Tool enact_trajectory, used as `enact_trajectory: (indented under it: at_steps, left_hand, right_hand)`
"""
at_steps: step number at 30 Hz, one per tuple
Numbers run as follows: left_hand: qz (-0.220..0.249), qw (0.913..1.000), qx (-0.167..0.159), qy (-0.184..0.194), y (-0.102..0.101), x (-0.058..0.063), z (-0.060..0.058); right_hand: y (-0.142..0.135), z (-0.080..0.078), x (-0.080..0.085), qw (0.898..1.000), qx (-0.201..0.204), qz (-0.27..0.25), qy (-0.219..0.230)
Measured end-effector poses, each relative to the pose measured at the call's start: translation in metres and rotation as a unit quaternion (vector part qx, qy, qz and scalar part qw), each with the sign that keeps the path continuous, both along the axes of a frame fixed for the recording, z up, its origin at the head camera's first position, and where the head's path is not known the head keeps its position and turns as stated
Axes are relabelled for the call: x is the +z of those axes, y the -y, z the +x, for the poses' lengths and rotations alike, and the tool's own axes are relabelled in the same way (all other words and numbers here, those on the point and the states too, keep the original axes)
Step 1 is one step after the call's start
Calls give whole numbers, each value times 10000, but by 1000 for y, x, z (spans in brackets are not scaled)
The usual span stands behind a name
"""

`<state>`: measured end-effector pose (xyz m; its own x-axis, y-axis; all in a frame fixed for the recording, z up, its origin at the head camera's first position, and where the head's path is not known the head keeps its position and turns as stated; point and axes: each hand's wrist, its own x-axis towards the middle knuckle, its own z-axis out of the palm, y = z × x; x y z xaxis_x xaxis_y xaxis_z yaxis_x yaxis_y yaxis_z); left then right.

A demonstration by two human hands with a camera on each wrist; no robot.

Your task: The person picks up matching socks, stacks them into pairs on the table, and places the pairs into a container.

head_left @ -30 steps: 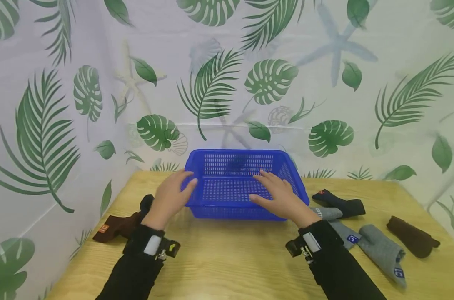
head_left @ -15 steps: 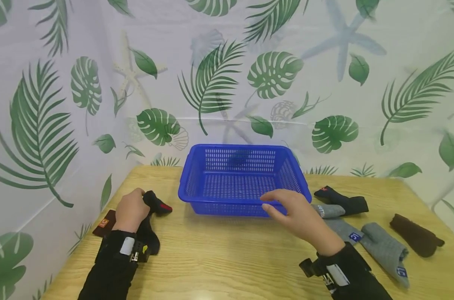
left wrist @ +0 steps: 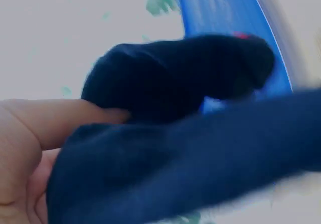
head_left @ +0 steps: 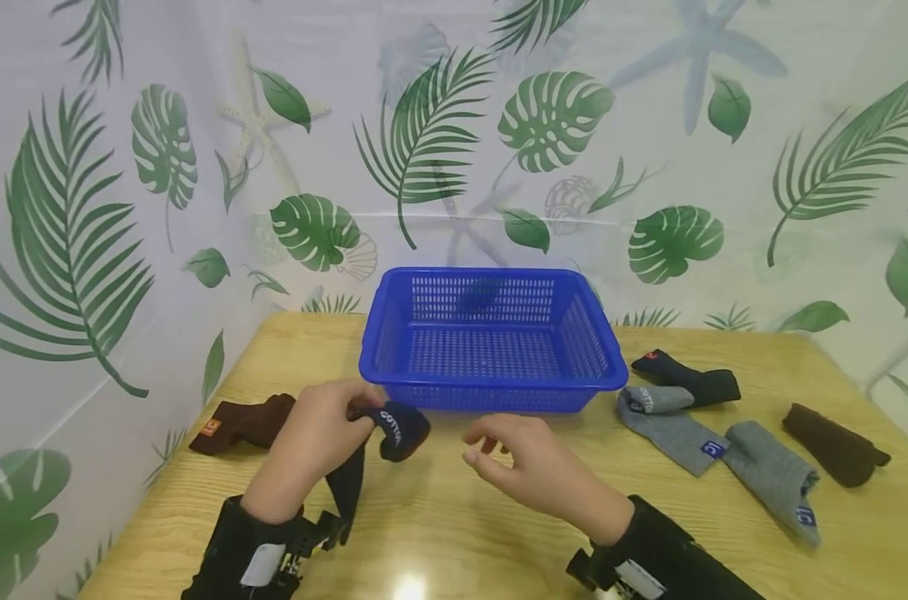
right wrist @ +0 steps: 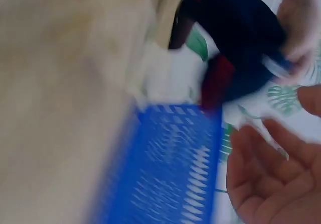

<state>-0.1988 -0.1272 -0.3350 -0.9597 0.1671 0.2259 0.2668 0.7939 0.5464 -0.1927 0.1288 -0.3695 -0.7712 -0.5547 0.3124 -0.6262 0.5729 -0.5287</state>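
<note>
My left hand [head_left: 322,437] pinches a dark navy sock [head_left: 403,432] marked "COTTON" near its middle, so both ends hang down over the table in front of the basket. In the left wrist view the thumb presses into the folded sock [left wrist: 150,78]. My right hand [head_left: 540,467] is near the table's middle, fingers loosely bent with nothing between them, apart from the sock. The right wrist view shows the right palm [right wrist: 276,179] bare, with the blurred sock [right wrist: 241,33] beyond. Behind both hands stands a blue plastic basket [head_left: 491,383] with perforated sides.
A brown sock [head_left: 247,423] lies on the left of the wooden table [head_left: 424,533]. To the right lie a dark sock [head_left: 690,379], a grey sock [head_left: 671,437], another grey sock [head_left: 772,479] and a rolled-looking brown sock [head_left: 836,446]. A leaf-patterned sheet [head_left: 454,125] hangs behind.
My left hand went from the basket's side to the left pile, took the navy sock, and lifted it rightward. My right hand drew back from over the basket towards the table's middle.
</note>
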Motion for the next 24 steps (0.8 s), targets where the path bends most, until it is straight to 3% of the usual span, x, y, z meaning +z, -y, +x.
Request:
enact_trajectory:
  at_steps: [2, 3, 4, 5, 8, 9, 10, 11, 13, 15, 16, 18, 19, 22, 24]
  left_hand:
    - [231, 9994, -163, -201, -16, 4, 5]
    - [348, 9988, -204, -270, -23, 5, 7]
    - [460, 9981, -245, -338, -29, 6, 8]
    - [569, 9972, -273, -412, -34, 6, 10]
    - [674, 9942, -352, -762, -45, 4, 10]
    - [631, 9923, -403, -987, -47, 3, 10]
    - [575, 9887, -494, -1290, -48, 2, 9]
    - [501, 9829, -623, -1657, -48, 0, 8]
    - [391, 9608, -1025, -2545, -48, -4, 7]
    - [270, 9290, -1537, -3355, -48, -9, 5]
    - [187, 9137, -1828, -3625, -49, -13, 4]
    - [-14, 8962, -2455, -3696, -52, -22, 5]
    - [-220, 8938, -2771, -3520, -54, -28, 6]
    - [-870, 9056, -3461, -2291, -55, -45, 11]
    - [-1242, 9156, -3537, -1451, -52, -53, 16]
  right_hand:
    - [4, -4, -5, 9933, -73, -515, 1035]
    - [5, -6, -7, 9821, -67, -892, 1659]
    - [5, -8, -9, 9642, -22, -1336, 2290]
    - [4, -10, -11, 9403, 27, -1799, 2887]
    - [-1, -11, -12, 8466, 239, -3132, 4296]
    - [-4, -11, -11, 8215, 308, -3454, 4527]
    - [-6, -11, -9, 8027, 372, -3710, 4654]
    - [-8, -10, -7, 7902, 412, -3929, 4686]
    - [-14, -10, -2, 7810, 439, -4182, 4617]
    - [-22, -11, 1, 7861, 353, -4190, 4531]
    - [-27, -12, 1, 7948, 259, -4103, 4464]
    - [-40, -14, -2, 8262, -114, -3663, 4280]
    - [-46, -15, -5, 8459, -373, -3302, 4171]
    - [-67, -15, -19, 9169, -1160, -1465, 3527]
    - [-78, -14, -28, 9484, -1463, 20, 2812]
